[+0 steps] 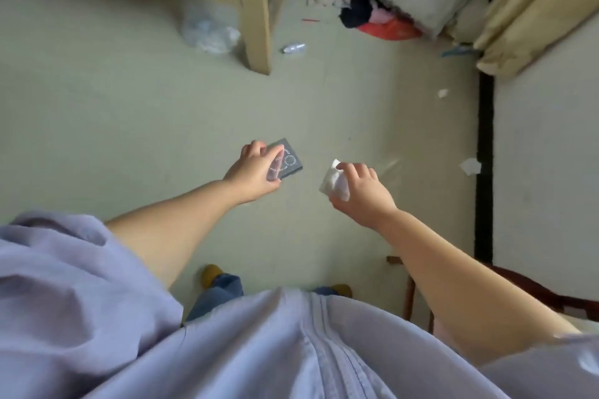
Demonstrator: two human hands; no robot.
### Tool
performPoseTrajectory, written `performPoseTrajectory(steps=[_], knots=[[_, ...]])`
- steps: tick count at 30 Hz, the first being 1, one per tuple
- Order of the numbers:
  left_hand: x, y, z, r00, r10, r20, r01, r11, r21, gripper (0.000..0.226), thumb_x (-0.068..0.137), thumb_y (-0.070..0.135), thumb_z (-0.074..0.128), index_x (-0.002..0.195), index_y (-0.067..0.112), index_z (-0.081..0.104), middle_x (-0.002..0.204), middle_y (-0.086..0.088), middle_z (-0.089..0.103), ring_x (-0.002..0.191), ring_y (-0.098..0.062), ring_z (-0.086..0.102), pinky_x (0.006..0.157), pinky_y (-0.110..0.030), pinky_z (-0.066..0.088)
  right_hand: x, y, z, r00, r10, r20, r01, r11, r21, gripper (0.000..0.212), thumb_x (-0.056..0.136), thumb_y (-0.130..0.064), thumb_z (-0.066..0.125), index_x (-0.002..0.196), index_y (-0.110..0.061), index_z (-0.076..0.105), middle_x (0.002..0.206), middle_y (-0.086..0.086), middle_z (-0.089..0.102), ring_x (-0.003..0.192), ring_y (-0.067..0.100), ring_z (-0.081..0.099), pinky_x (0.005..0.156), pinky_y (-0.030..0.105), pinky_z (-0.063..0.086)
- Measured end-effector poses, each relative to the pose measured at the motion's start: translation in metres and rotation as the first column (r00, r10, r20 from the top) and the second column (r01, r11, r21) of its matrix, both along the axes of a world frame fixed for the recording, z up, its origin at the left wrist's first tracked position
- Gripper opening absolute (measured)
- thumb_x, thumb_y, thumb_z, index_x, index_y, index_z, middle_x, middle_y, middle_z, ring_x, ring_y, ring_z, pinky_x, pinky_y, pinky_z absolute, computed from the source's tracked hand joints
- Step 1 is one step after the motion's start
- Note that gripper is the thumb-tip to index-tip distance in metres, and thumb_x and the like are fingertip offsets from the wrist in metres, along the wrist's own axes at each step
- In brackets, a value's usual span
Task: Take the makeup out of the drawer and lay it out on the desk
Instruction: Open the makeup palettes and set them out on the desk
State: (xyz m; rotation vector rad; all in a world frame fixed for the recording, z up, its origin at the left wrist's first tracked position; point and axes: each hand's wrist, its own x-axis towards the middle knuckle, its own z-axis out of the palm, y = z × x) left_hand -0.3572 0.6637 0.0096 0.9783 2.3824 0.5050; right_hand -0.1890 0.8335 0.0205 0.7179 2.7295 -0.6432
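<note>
Dark grey makeup palette (289, 159), flat and square, white circular print on lid; held above floor in left hand (256, 172), thumb and fingers curled round its near edge. Crumpled white tissue (334, 181) pinched in right hand (359, 193), just beside. Below: pale green floor (113, 113), scuffed, littered with paper scraps (470, 166). Beige wooden furniture leg (256, 26) ahead, clear plastic bag (209, 29) against it. Heap of clothes (372, 6) further right. Lilac shirt (259, 350) at bottom edge
</note>
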Motion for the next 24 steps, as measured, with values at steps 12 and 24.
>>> performPoseTrajectory(steps=[12,24], knots=[[-0.171,-0.365,0.013,0.826,0.516,-0.227,-0.532,0.846,-0.013,0.052,0.078,0.017,0.058,0.127,0.021,0.043,0.120,-0.009,0.038,0.114,-0.027,0.035,0.075,-0.042,0.052,-0.314,-0.305,-0.005,0.811,0.572,-0.122,-0.570,0.820,0.051,0.062,0.081,-0.036,0.064,0.134,-0.017,0.037,0.133,0.009,0.041,0.124,0.030,0.037,0.088,0.038,0.043],[-0.339,-0.467,0.010,0.638,0.730,-0.246,-0.743,0.667,0.051,0.039,0.079,0.011,0.057,0.117,0.013,0.048,0.116,-0.012,0.040,0.109,-0.030,0.038,0.071,-0.040,0.051,-0.569,-0.409,-0.008,0.492,0.870,-0.031,-0.854,0.489,0.177,0.066,0.084,-0.038,0.061,0.139,-0.018,0.031,0.139,0.009,0.036,0.126,0.029,0.035,0.097,0.038,0.040]])
